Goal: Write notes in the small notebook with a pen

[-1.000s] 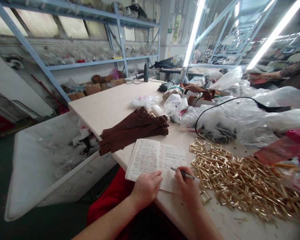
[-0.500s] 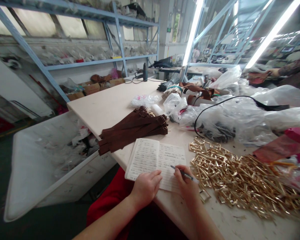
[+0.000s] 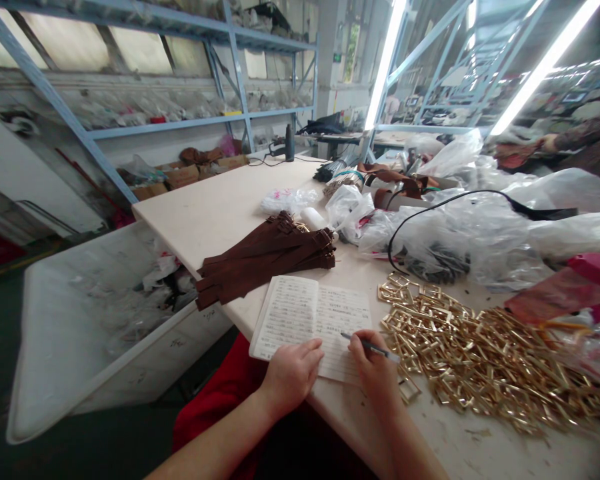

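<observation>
An open notebook (image 3: 293, 310) with handwritten lines on both pages lies at the table's near edge. My left hand (image 3: 293, 373) rests on its lower middle, fingers laid out loosely, holding nothing. Between the fingers and thumb of my right hand (image 3: 375, 367) is a pen (image 3: 380, 351), its tip at the writing on the right page. Just beyond the notebook lies a bundle of dark brown straps (image 3: 265, 260) with gold-coloured metal at their far ends. To the right of my right hand spreads a heap of gold rectangular buckles (image 3: 470, 353).
Clear plastic bags (image 3: 485, 233) and a black strap (image 3: 430, 208) fill the table's right side. A heat gun (image 3: 289, 145) stands at the far end of the table (image 3: 195, 197). A white bin (image 3: 80, 373) is at the left, below blue shelving (image 3: 180, 127).
The pen has tilted very slightly in my right hand, its rear end shifting a little to the right. My left hand and the notebook have stayed in place.
</observation>
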`<control>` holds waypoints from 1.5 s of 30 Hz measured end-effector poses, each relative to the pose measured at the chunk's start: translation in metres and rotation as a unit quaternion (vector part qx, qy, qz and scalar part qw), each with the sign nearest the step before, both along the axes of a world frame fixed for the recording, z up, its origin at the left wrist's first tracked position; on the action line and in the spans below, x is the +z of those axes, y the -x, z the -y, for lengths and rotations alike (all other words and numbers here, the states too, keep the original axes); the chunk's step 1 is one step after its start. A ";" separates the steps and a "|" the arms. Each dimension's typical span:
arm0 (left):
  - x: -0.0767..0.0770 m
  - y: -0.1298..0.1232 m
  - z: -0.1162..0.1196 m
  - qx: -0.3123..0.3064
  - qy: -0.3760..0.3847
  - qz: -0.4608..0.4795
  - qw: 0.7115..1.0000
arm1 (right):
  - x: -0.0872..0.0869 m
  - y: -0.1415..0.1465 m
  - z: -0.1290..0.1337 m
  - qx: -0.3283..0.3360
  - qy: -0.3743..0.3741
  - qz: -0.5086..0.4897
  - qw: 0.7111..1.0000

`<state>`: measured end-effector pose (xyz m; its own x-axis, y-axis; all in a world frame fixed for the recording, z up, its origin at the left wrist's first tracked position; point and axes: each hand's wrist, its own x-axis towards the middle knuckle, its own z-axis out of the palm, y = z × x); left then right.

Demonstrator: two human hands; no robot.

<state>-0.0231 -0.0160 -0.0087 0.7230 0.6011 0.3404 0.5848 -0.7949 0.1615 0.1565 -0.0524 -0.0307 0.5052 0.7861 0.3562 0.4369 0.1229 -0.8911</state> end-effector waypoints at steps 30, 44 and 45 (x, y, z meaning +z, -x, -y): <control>0.000 -0.001 0.000 -0.003 -0.007 -0.002 1.000 | -0.003 -0.002 0.000 0.009 -0.009 0.003 1.000; 0.000 0.000 0.001 0.000 -0.003 -0.001 1.000 | -0.003 -0.002 0.001 0.021 -0.011 0.026 0.999; 0.000 0.000 0.001 -0.001 -0.003 -0.002 1.000 | -0.003 -0.002 0.001 0.025 -0.013 0.022 0.999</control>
